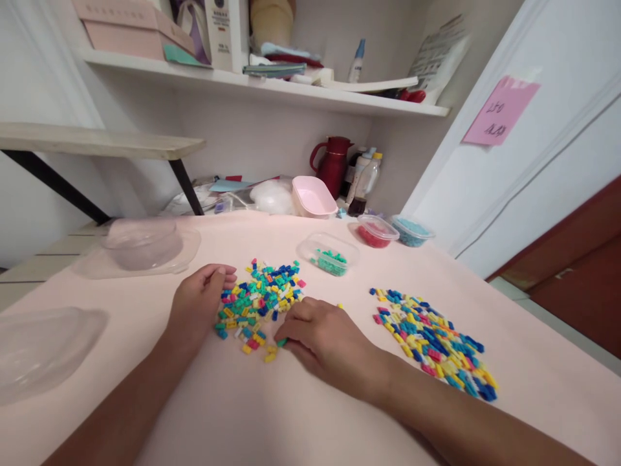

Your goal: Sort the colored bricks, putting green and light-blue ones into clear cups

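Observation:
A mixed pile of small toy building bricks (264, 294) in green, blue, yellow, white and pink lies between my two hands. My right hand (323, 340) is at the pile's near right edge, thumb and fingers pinched on a green brick (282, 343). At the pile's left edge rests my left hand (196, 304), its fingers curled in against the thumb; whatever may be inside them is hidden. Behind the pile stands a clear plastic container (310, 255) with green bricks (332, 262) in it.
A second spread of mixed bricks (436, 343) lies to the right. Farther back are containers of red bricks (373, 236) and light-blue bricks (412, 232). Clear plastic tubs (140, 249) sit at left. A pink basin (314, 197) and red jug (334, 165) stand at the back, under a shelf (291, 89).

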`<action>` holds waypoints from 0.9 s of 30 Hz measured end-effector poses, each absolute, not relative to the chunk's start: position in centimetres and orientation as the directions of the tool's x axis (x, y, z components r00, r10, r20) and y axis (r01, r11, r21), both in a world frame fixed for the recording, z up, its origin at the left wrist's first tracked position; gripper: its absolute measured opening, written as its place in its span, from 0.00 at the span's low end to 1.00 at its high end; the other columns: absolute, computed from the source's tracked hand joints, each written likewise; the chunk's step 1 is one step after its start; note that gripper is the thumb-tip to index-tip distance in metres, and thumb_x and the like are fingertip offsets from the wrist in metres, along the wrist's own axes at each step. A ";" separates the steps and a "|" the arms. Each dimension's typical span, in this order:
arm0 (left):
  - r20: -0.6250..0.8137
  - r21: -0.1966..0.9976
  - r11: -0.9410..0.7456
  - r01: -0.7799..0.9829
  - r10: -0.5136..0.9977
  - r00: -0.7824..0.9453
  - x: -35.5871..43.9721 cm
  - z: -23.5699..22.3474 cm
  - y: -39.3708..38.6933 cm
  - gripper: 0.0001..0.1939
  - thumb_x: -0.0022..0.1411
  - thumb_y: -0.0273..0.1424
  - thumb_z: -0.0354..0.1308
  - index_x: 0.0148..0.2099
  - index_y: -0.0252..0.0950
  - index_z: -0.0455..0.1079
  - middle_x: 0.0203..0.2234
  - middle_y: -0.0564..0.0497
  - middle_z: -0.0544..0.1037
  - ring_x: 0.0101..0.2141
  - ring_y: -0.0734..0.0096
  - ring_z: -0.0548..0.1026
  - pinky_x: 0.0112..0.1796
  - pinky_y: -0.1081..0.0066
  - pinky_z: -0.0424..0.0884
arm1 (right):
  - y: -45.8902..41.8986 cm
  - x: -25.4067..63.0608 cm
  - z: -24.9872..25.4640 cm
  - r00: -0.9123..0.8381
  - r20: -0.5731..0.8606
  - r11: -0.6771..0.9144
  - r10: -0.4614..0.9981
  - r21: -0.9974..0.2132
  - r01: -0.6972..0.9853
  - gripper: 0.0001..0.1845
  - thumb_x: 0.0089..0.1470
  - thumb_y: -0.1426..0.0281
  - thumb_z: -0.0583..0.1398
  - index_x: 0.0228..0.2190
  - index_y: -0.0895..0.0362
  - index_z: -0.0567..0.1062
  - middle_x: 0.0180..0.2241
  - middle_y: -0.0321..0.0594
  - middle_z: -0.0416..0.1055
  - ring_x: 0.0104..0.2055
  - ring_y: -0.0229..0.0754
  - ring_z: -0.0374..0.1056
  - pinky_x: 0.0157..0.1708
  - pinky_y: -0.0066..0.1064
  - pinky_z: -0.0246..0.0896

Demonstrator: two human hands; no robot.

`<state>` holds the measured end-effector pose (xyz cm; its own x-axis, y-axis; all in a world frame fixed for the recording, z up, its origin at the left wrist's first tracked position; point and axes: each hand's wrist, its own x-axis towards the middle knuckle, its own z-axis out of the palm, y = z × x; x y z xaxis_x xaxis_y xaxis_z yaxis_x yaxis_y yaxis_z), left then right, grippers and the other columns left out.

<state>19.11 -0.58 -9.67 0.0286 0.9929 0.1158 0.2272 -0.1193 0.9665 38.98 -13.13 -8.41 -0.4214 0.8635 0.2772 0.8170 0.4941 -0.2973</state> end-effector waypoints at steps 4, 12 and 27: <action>0.092 0.966 -0.090 0.244 0.996 0.005 19.1 -9.3 -0.6 0.17 0.53 0.44 0.56 0.36 0.38 0.77 0.32 0.49 0.82 0.35 0.64 0.79 0.36 0.68 0.77 | -12.8 41.1 -7.1 -0.359 0.297 0.454 0.885 -0.381 0.805 0.12 0.56 0.79 0.58 0.35 0.53 0.79 0.37 0.37 0.78 0.39 0.40 0.72 0.42 0.30 0.63; 0.030 0.971 -0.026 0.239 0.999 -0.011 19.2 -8.7 -0.4 0.17 0.50 0.45 0.56 0.35 0.39 0.77 0.32 0.48 0.83 0.36 0.60 0.80 0.33 0.67 0.78 | -10.4 48.7 -5.1 0.286 0.616 0.154 0.734 -0.561 0.813 0.09 0.58 0.69 0.59 0.38 0.54 0.78 0.31 0.39 0.77 0.28 0.40 0.69 0.31 0.32 0.64; 0.092 0.962 -0.088 0.258 0.996 -0.001 18.8 -9.4 0.0 0.17 0.52 0.45 0.56 0.35 0.39 0.77 0.31 0.49 0.83 0.34 0.64 0.80 0.36 0.67 0.78 | -11.6 45.0 -6.3 -0.209 0.437 0.427 0.875 -0.493 0.758 0.22 0.58 0.79 0.54 0.51 0.54 0.74 0.51 0.46 0.70 0.52 0.43 0.68 0.53 0.37 0.64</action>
<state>18.77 0.01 -9.39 -0.0008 0.9958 0.0916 0.2579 -0.0883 0.9621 44.96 -11.56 -6.28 -0.2089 0.8749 0.4370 0.7582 0.4271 -0.4927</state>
